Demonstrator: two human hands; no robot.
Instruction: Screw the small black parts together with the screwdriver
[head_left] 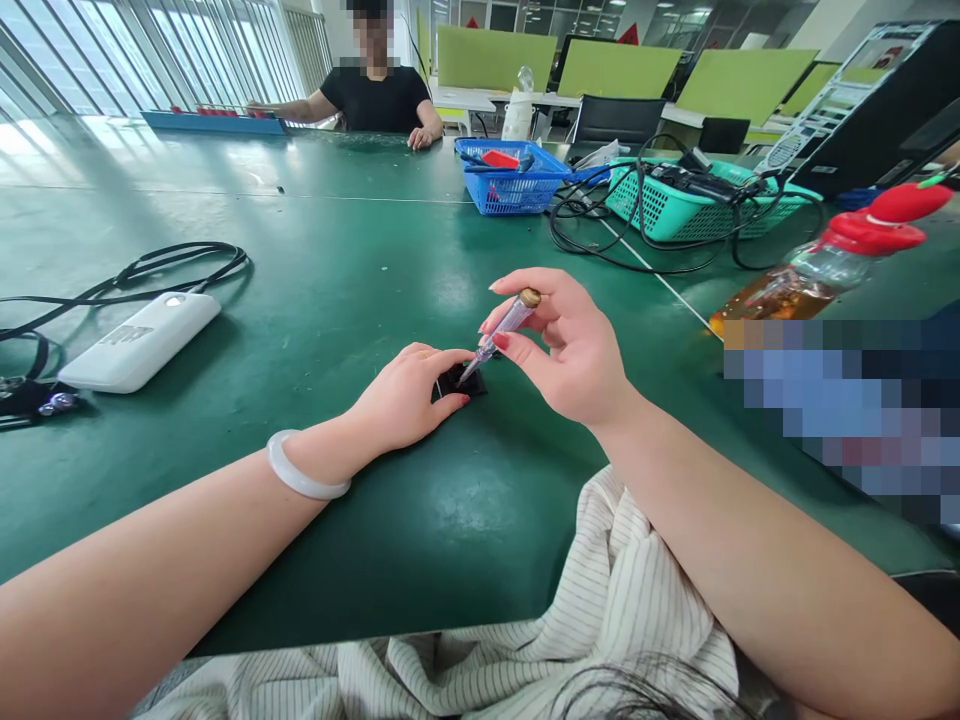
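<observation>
My right hand [568, 345] is closed around a small screwdriver [507, 327] with a clear handle and a brownish end cap. The screwdriver leans, its tip pointing down at a small black part [474, 381] on the green table. With thumb and fingers on either side, my left hand [409, 397] grips that black part against the tabletop. Fingers cover some of the part, so its exact kind cannot be made out. Whether the tip sits in a screw is too small to tell.
A white power bank [142, 340] with black cables lies left on the green table [337, 270]. Farther back stand a blue basket [514, 190] and a teal basket [697, 215] with tangled cables. A red-capped bottle [795, 290] is at right. Across sits a person [382, 100] by a blue tray [214, 122].
</observation>
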